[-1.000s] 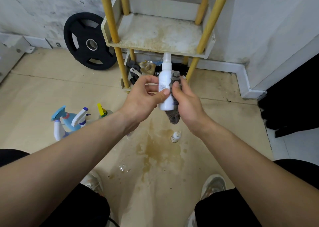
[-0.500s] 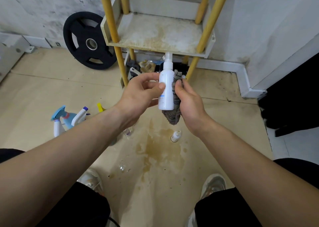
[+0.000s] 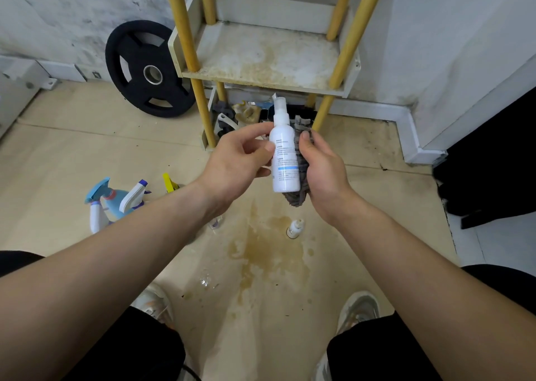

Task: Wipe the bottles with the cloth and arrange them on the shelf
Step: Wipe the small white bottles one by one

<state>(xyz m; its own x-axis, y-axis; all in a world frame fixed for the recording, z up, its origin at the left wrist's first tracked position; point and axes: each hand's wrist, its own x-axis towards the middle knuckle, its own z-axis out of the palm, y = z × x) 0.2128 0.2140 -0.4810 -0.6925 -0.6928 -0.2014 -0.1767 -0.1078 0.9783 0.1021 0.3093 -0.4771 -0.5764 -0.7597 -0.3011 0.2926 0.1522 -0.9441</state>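
A white spray bottle (image 3: 284,160) with a clear cap and a blue band stands upright in mid-air in front of the shelf. My left hand (image 3: 236,163) pinches its upper body with thumb and fingers. My right hand (image 3: 322,166) presses a grey cloth (image 3: 300,177) against the bottle's right side; the cloth hangs below the bottle. The stained white shelf board (image 3: 261,59) on yellow poles is bare. On the floor at the left stand spray bottles with blue (image 3: 101,198), white-purple (image 3: 133,198) and yellow (image 3: 169,182) heads. A small white bottle (image 3: 295,229) stands below my hands.
A black weight plate (image 3: 148,70) leans on the wall left of the shelf. Clutter (image 3: 246,112) fills the shelf's bottom level. A brown stain (image 3: 266,250) and wet spots mark the floor. A dark object (image 3: 493,160) stands at the right. My shoes (image 3: 359,308) are below.
My hands have lifted the bottle slightly. My left thumb has moved off its front, and the label now faces me.
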